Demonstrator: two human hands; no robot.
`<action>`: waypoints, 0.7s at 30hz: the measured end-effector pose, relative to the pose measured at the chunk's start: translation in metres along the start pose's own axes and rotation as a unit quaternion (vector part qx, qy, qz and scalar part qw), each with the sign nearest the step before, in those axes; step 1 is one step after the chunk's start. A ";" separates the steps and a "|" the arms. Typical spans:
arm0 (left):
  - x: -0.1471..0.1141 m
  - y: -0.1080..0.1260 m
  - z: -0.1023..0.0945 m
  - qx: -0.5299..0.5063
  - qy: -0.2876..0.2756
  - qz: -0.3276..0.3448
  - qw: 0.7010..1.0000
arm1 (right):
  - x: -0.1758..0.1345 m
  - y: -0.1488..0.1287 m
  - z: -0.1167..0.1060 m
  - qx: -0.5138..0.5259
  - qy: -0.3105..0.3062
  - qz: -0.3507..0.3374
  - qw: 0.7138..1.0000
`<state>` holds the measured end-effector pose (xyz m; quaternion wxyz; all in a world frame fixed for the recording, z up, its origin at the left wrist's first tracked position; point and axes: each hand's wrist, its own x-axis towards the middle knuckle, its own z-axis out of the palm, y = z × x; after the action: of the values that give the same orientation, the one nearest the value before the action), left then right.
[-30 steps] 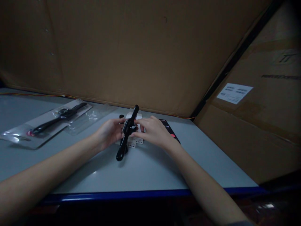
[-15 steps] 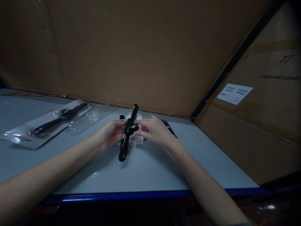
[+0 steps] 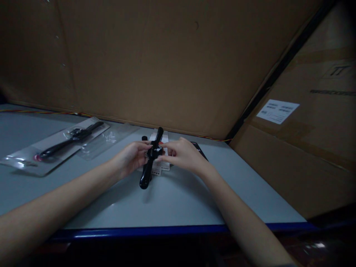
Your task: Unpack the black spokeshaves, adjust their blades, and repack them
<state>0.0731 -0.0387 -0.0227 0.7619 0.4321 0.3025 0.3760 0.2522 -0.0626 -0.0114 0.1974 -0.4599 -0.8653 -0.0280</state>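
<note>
In front of me is a black spokeshave (image 3: 147,172), held slantwise with one handle toward the back and the other toward me. My left hand (image 3: 132,157) grips its middle from the left with fingers and thumb. From the other side, the thumb and fingertips of my right hand (image 3: 185,155) pinch the middle body near its metal parts. What exactly the right fingertips touch is too small to make out. Behind the left fingers another black handle (image 3: 144,138) shows, mostly hidden. Printed cards (image 3: 164,167) lie on the table under the spokeshave.
At left lies another spokeshave (image 3: 59,148) in its clear blister pack (image 3: 46,165), with an empty plastic shell (image 3: 104,139) alongside. A dark phone (image 3: 199,150) lies behind my right hand. Cardboard walls the back, and a labelled carton (image 3: 314,148) stands right. The table edge (image 3: 139,231) is blue.
The spokeshave has tilted slightly, its far handle end now lower in the picture. Both hands keep their hold. The phone screen showed lit digits before and now looks dark.
</note>
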 end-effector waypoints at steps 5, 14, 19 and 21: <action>0.000 -0.002 0.000 0.009 -0.004 0.018 1.000 | 0.001 0.000 0.001 0.013 0.000 0.016 1.000; -0.003 -0.002 0.003 0.024 0.001 0.011 1.000 | 0.002 0.000 0.001 0.009 0.000 0.015 1.000; -0.002 -0.001 0.002 0.025 0.016 0.013 0.999 | 0.001 0.005 -0.001 0.001 0.021 -0.013 1.000; -0.003 -0.001 0.004 0.021 0.013 0.015 1.000 | 0.002 0.005 0.000 -0.020 0.018 -0.026 0.999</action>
<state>0.0750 -0.0430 -0.0213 0.7428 0.4475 0.3142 0.3864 0.2555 -0.0581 -0.0112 0.2025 -0.4405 -0.8726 -0.0590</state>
